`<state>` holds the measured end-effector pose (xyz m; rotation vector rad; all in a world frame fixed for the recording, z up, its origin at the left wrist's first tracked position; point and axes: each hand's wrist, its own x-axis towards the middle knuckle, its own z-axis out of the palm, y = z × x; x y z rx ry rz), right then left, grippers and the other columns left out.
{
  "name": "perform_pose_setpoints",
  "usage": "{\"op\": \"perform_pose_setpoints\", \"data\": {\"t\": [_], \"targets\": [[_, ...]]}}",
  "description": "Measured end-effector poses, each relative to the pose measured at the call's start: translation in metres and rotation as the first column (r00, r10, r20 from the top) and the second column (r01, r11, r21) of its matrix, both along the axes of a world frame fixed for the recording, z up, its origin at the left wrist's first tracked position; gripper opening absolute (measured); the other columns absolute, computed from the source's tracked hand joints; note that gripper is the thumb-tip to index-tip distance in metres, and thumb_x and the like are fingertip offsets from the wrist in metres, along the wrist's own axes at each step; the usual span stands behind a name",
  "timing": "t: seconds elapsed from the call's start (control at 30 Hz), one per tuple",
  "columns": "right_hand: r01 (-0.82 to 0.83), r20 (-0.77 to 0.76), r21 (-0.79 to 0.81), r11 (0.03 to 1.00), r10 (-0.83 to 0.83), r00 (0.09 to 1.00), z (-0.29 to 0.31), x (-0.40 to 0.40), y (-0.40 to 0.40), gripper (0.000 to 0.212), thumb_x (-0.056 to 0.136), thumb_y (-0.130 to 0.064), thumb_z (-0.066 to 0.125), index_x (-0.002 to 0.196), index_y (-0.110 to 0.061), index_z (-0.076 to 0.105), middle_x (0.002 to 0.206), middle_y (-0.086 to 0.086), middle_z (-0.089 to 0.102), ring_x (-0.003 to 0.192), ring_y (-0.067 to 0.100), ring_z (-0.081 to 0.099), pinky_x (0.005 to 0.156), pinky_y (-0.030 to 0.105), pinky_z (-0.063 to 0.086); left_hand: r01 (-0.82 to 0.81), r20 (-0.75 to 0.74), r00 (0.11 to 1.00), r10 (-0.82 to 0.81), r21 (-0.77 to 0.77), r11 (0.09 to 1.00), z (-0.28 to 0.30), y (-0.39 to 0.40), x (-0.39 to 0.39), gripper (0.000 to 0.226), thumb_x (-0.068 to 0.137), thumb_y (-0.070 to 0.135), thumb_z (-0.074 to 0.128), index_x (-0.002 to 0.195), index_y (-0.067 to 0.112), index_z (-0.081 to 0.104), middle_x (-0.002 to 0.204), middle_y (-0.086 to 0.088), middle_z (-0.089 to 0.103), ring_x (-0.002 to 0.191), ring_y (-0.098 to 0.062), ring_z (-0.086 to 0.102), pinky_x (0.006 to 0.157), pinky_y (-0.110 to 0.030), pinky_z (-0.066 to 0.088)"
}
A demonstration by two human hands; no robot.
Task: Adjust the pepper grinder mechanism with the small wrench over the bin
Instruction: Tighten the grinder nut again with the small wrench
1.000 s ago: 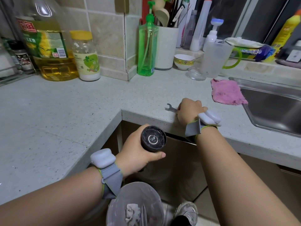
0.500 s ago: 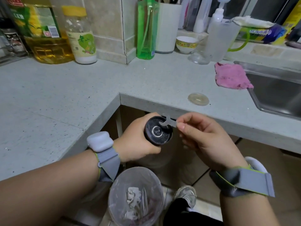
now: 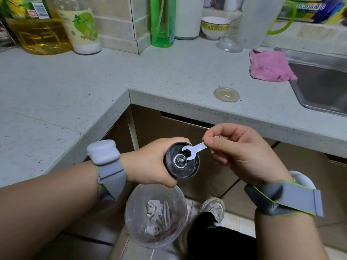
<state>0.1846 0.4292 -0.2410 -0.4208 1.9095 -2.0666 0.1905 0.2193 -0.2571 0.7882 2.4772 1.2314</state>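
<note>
On the counter [image 3: 78, 87] stand an oil bottle [image 3: 37, 32], a jar [image 3: 82, 29], a green bottle [image 3: 162, 21], a bowl [image 3: 216, 27] and a jug [image 3: 261, 21], with a pink cloth [image 3: 270, 67] beside the sink [image 3: 323, 85] and a round lid [image 3: 226, 94] near the edge.

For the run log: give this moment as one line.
left hand: grips pepper grinder, base up | right hand: pinches small wrench, open end at centre nut | bin: below
</note>
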Motion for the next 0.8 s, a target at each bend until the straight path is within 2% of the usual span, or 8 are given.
{"op": "perform_pose_setpoints", "data": {"t": [0.07, 0.23, 0.3, 0.4, 0.53, 0.6, 0.7, 0.8], "targets": [[0.002, -0.011, 0.011, 1.0, -0.001, 1.0, 0.0, 0.0, -0.001, 0.003, 0.074, -0.011, 0.068, 0.073, -0.011, 0.071, 0.054, 0.001, 0.057, 0.039, 0.009, 0.039, 0.04, 0.014, 0.027, 0.003, 0.003, 1.0, -0.003, 0.01, 1.0, 0.0, 0.0, 0.0, 0.046, 0.056, -0.004, 0.078, 0.096, 0.006, 0.056, 0.088, -0.01, 0.06, 0.077, -0.027, 0.057, 0.071, -0.048, 0.05], [0.012, -0.04, 0.037, 0.999, -0.01, 0.999, -0.001, 0.001, -0.001, 0.004, 0.072, -0.009, 0.074, 0.075, -0.008, 0.072, 0.055, 0.004, 0.054, 0.042, 0.01, 0.039, 0.041, 0.015, 0.031, -0.021, 0.096, 0.995, 0.013, 0.073, 0.997, 0.003, -0.004, 0.0, 0.053, 0.058, -0.005, 0.075, 0.105, 0.01, 0.056, 0.094, -0.022, 0.061, 0.077, -0.047, 0.063, 0.065, -0.064, 0.051], [0.002, -0.054, 0.014, 1.0, -0.002, 0.999, 0.001, 0.002, -0.002, 0.011, 0.071, -0.008, 0.077, 0.077, -0.007, 0.068, 0.056, 0.004, 0.052, 0.043, 0.009, 0.039, 0.041, 0.016, 0.032, -0.018, 0.103, 0.995, 0.01, 0.077, 0.997, 0.004, -0.005, -0.001, 0.055, 0.059, -0.006, 0.075, 0.108, 0.012, 0.056, 0.095, -0.022, 0.062, 0.078, -0.049, 0.063, 0.066, -0.066, 0.05], [0.034, -0.096, 0.032, 0.999, -0.031, 0.995, 0.005, 0.004, -0.005, 0.016, 0.069, -0.011, 0.074, 0.079, -0.01, 0.062, 0.061, 0.002, 0.054, 0.046, 0.007, 0.042, 0.044, 0.014, 0.034, -0.003, 0.111, 0.994, -0.004, 0.062, 0.998, 0.004, -0.004, -0.001, 0.057, 0.06, -0.007, 0.075, 0.108, 0.016, 0.055, 0.096, -0.019, 0.062, 0.079, -0.046, 0.064, 0.067, -0.064, 0.051], [0.077, -0.185, 0.139, 0.987, -0.051, 0.981, 0.008, 0.008, -0.009, 0.017, 0.077, 0.0, 0.073, 0.079, -0.01, 0.06, 0.068, 0.006, 0.052, 0.056, 0.01, 0.042, 0.049, 0.011, 0.036, 0.015, 0.126, 0.992, -0.018, 0.022, 1.0, 0.003, -0.004, -0.002, 0.054, 0.061, -0.005, 0.077, 0.106, 0.013, 0.054, 0.095, -0.019, 0.061, 0.079, -0.046, 0.063, 0.066, -0.063, 0.052], [0.12, -0.192, 0.164, 0.979, -0.088, 0.978, 0.009, 0.009, -0.01, 0.016, 0.078, 0.0, 0.073, 0.078, -0.01, 0.06, 0.065, 0.003, 0.052, 0.057, 0.012, 0.041, 0.05, 0.012, 0.036, -0.026, 0.124, 0.992, 0.021, 0.04, 0.999, 0.004, -0.003, -0.001, 0.055, 0.06, -0.004, 0.077, 0.107, 0.014, 0.055, 0.097, -0.019, 0.061, 0.083, -0.043, 0.064, 0.07, -0.061, 0.052], [0.198, -0.188, 0.158, 0.967, -0.168, 0.968, 0.008, 0.008, -0.01, 0.017, 0.077, -0.004, 0.075, 0.075, -0.008, 0.059, 0.061, 0.002, 0.05, 0.059, 0.019, 0.039, 0.051, 0.02, 0.033, -0.133, 0.039, 0.991, 0.13, 0.093, 0.987, 0.005, -0.003, -0.002, 0.057, 0.053, 0.007, 0.075, 0.107, 0.011, 0.058, 0.098, -0.011, 0.064, 0.09, -0.03, 0.064, 0.079, -0.048, 0.053], [0.268, -0.222, 0.157, 0.951, -0.23, 0.948, 0.006, 0.008, -0.015, 0.022, 0.076, -0.006, 0.077, 0.069, -0.01, 0.057, 0.055, 0.001, 0.046, 0.057, 0.019, 0.037, 0.051, 0.026, 0.031, -0.215, -0.017, 0.975, 0.22, 0.151, 0.965, 0.007, -0.004, -0.004, 0.057, 0.051, 0.01, 0.072, 0.106, 0.009, 0.06, 0.098, -0.012, 0.065, 0.09, -0.031, 0.065, 0.078, -0.048, 0.053]]}}
